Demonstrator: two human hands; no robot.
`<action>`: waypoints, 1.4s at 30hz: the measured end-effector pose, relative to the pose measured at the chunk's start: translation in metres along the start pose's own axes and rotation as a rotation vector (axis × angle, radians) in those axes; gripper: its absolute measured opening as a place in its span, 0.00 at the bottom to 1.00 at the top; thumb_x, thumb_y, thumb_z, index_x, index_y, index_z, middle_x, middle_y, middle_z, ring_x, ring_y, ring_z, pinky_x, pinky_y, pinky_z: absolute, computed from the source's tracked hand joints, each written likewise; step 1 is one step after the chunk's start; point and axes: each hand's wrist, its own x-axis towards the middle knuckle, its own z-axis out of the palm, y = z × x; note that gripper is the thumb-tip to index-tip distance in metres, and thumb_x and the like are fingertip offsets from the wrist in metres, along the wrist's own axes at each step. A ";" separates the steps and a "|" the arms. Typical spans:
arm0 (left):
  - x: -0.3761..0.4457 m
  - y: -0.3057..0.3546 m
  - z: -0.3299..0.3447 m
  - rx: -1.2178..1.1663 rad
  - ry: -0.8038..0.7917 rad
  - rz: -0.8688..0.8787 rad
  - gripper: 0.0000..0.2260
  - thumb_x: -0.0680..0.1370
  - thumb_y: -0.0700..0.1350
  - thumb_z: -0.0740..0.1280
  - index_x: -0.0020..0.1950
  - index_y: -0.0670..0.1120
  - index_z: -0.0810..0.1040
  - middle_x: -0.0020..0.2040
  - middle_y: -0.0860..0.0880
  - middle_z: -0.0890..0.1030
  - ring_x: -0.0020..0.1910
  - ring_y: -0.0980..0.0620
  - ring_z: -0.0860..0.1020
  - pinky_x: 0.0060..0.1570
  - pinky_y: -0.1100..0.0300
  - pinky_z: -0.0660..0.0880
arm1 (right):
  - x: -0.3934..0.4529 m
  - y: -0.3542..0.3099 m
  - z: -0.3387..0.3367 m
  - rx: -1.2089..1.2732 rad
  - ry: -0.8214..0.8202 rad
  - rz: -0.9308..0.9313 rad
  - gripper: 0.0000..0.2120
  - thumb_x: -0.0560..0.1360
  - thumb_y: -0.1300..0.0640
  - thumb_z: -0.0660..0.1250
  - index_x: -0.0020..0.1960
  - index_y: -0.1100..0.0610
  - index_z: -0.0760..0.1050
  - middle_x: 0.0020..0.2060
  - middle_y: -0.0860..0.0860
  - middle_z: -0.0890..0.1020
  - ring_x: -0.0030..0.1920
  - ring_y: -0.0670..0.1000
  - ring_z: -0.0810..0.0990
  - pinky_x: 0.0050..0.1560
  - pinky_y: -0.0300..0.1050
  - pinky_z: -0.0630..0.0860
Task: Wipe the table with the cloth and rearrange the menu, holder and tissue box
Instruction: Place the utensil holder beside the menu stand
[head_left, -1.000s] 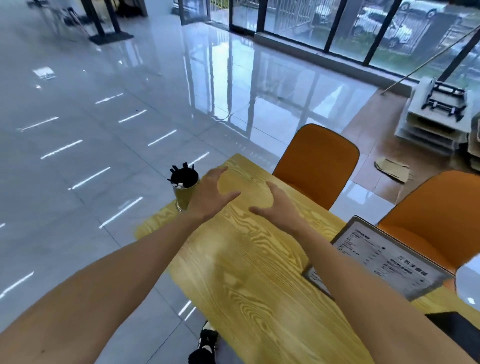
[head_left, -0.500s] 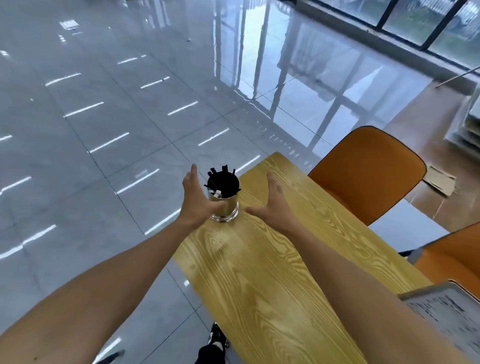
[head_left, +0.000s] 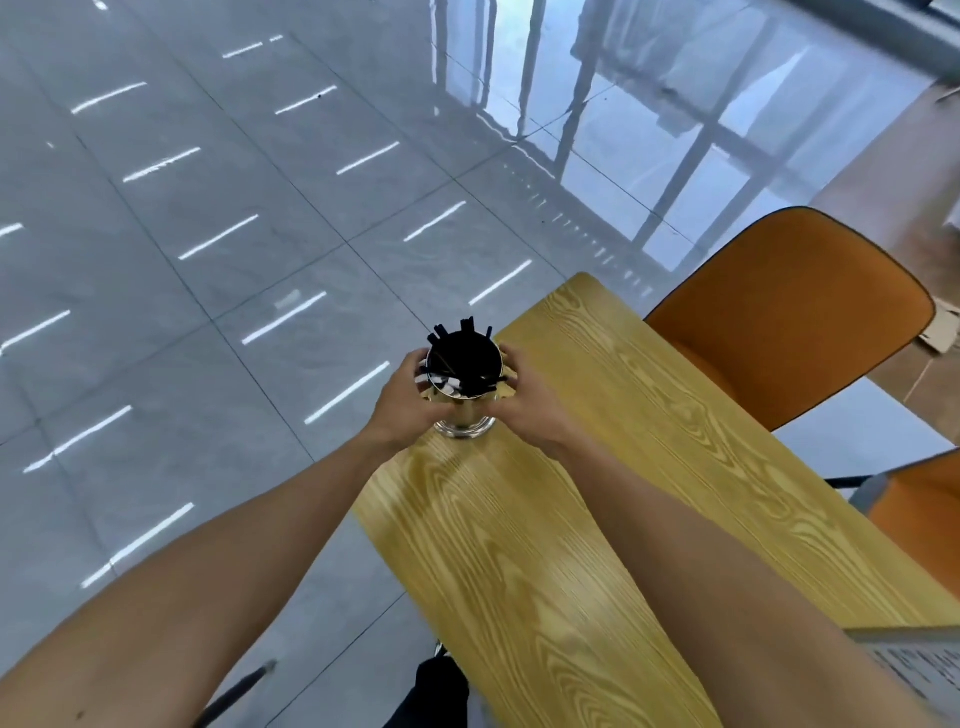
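Your left hand (head_left: 402, 410) and right hand (head_left: 530, 415) clasp the metal holder (head_left: 464, 395) from both sides, black sticks (head_left: 457, 343) above your grip, wooden table (head_left: 597, 519) beneath.

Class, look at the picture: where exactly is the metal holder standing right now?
In the head view, the holder stands at the table's far left edge, clasped between the left hand and right hand.

The holder (head_left: 464, 384) stands on the worktop (head_left: 597, 519) at its far left corner, between the left hand (head_left: 408, 402) and right hand (head_left: 524, 410). A chair (head_left: 789, 317) stands behind the worktop's far edge; the menu (head_left: 919, 670) lies at the right.
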 end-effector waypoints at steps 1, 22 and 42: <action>0.001 0.001 0.001 -0.006 0.007 -0.001 0.40 0.63 0.44 0.84 0.71 0.52 0.70 0.63 0.56 0.78 0.63 0.54 0.78 0.63 0.49 0.77 | 0.001 0.001 0.000 0.043 -0.005 -0.006 0.48 0.66 0.56 0.83 0.79 0.51 0.61 0.70 0.46 0.74 0.69 0.49 0.75 0.62 0.45 0.79; -0.046 0.070 0.173 0.047 -0.414 0.153 0.39 0.65 0.40 0.83 0.70 0.47 0.67 0.60 0.53 0.76 0.56 0.55 0.80 0.47 0.69 0.78 | -0.158 0.072 -0.110 0.222 0.460 -0.014 0.37 0.71 0.61 0.80 0.75 0.50 0.65 0.64 0.43 0.75 0.66 0.49 0.77 0.55 0.34 0.78; -0.111 0.056 0.302 0.149 -0.699 0.243 0.36 0.66 0.40 0.82 0.70 0.45 0.69 0.62 0.49 0.77 0.58 0.50 0.80 0.56 0.59 0.79 | -0.282 0.158 -0.128 0.162 0.819 0.134 0.37 0.70 0.49 0.81 0.73 0.51 0.67 0.63 0.43 0.76 0.64 0.44 0.76 0.66 0.51 0.76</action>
